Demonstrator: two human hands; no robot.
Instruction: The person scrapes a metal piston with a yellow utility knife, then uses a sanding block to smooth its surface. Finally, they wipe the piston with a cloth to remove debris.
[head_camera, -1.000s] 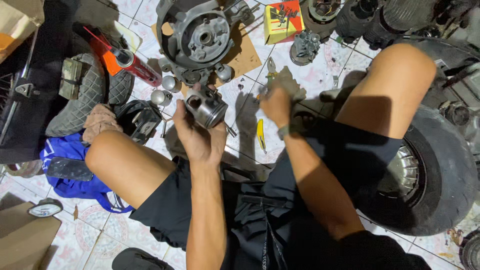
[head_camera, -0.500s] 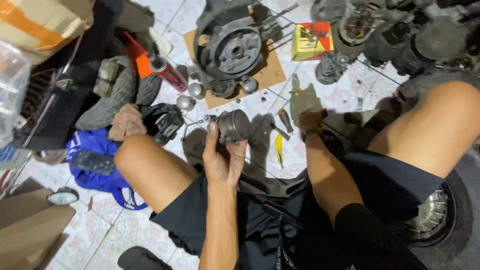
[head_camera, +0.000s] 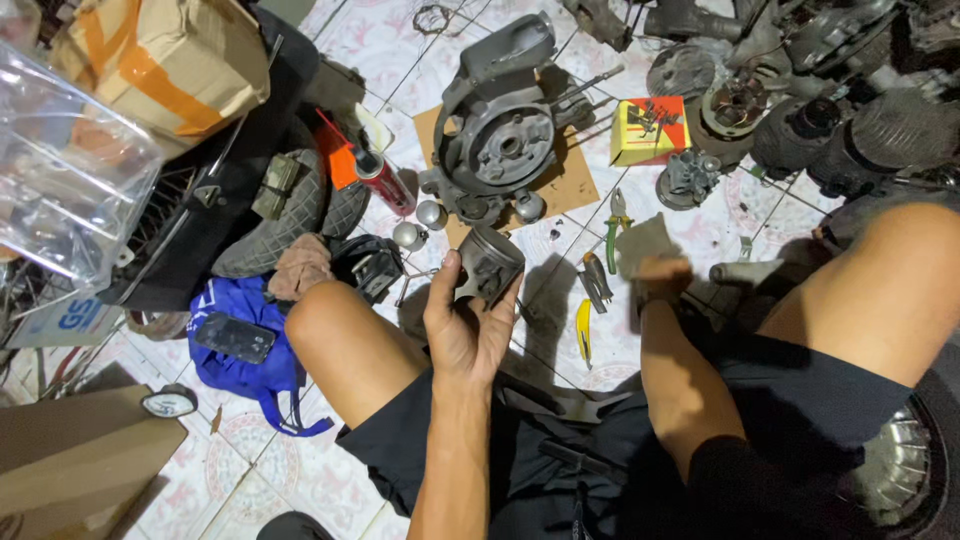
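Grey metal piston (head_camera: 487, 264), cylindrical, gripped in left hand (head_camera: 468, 322).

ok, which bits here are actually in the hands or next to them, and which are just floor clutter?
In hand or close by:
- left hand holding the grey piston
- right hand low by the floor, beside the pliers and screwdrivers
- engine casing on cardboard

Lying about:
- red spray can
- yellow box
- blue bag with phone
- taped carton
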